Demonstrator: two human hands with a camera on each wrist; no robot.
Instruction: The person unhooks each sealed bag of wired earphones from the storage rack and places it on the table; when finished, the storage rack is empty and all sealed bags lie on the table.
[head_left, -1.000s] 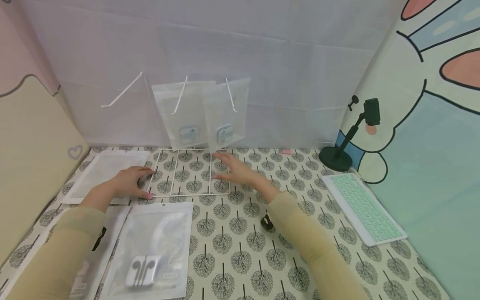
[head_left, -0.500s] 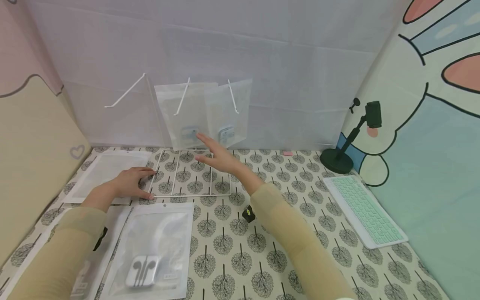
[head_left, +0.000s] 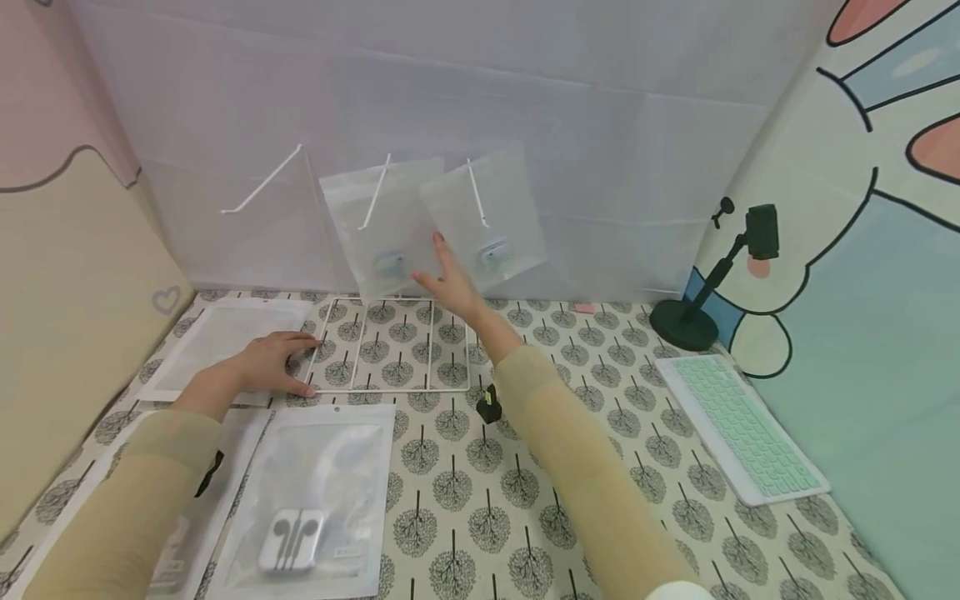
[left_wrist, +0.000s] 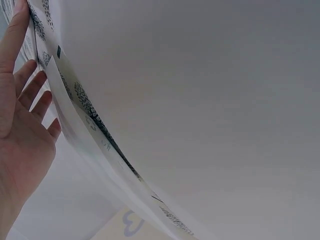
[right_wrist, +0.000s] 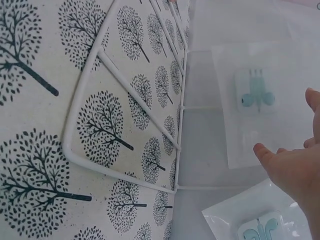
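A white wire rack [head_left: 390, 390] stands at the back of the table. My left hand [head_left: 270, 364] rests at its left base edge, thumb and fingers spread apart. From two of the rack's hooks hang frosted zip bags: a left bag [head_left: 360, 200] and a right bag [head_left: 517, 200], each with cased earphones inside. My right hand [head_left: 453, 292] is raised among their lower parts, fingers stretched out and holding nothing. In the right wrist view, one earphone case [right_wrist: 256, 90] shows through its bag beyond my fingers. The right bag hangs tilted, its lower end out to the right.
A third hook [head_left: 262, 179] on the left bears nothing. Flat bags lie at front left, including a bag with earphones [head_left: 322, 458], and another bag [head_left: 225, 333] lies behind my left arm. At right are a green-keyed keyboard [head_left: 742, 425] and a black phone stand [head_left: 686, 325].
My right hand has risen from the rack's base to the hanging bags, first going left, then up and right. The right bag has swung rightward. The left hand stays at the rack.
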